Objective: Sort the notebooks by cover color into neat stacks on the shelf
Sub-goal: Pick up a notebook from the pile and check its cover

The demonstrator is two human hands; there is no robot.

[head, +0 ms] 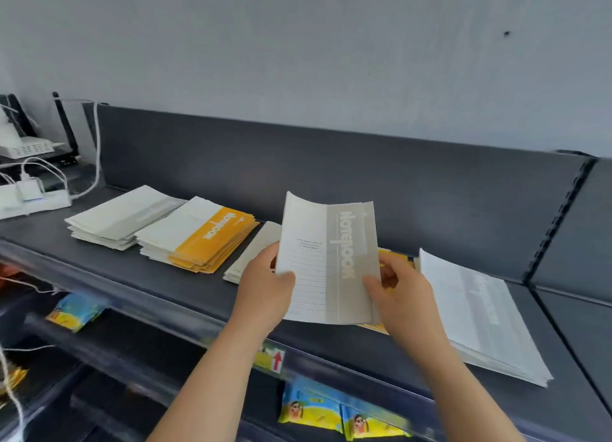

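Grey notebook (331, 259) held upright over dark shelf (109, 262), orange-banded stack (202, 233) lying flat to its left, white stack (480, 309) right

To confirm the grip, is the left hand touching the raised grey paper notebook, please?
Touching: the head view shows the left hand pinching the grey paper notebook.

Cream notebook (328, 259) with faint ruled lines and a grey band of pale lettering, orange-banded stack (198, 233) with white lettering, plain cream stack (122, 216), white stack (480, 315) with faint grey print, dark grey shelf (132, 276), pale blue-grey wall (298, 44), yellow-and-blue packets (311, 408)
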